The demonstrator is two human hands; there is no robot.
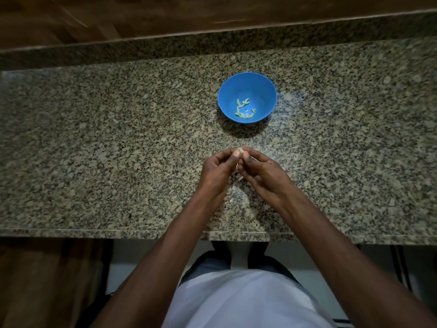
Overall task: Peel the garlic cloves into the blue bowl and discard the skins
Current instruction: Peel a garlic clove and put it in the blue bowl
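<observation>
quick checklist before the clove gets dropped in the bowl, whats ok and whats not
1. Clove held: ok. Left hand and right hand both pinch the garlic clove at the fingertips.
2. Clove fully peeled: cannot tell, too small and partly covered by fingers.
3. Blue bowl upright and open: ok, peeled cloves already lie inside.
4. Path from the hands to the bowl: ok, only bare countertop between them.
5. Skins cleared: not ok, thin skin scraps lie on the countertop under the hands.
6. Place for discarding skins: cannot tell, none in view.
</observation>
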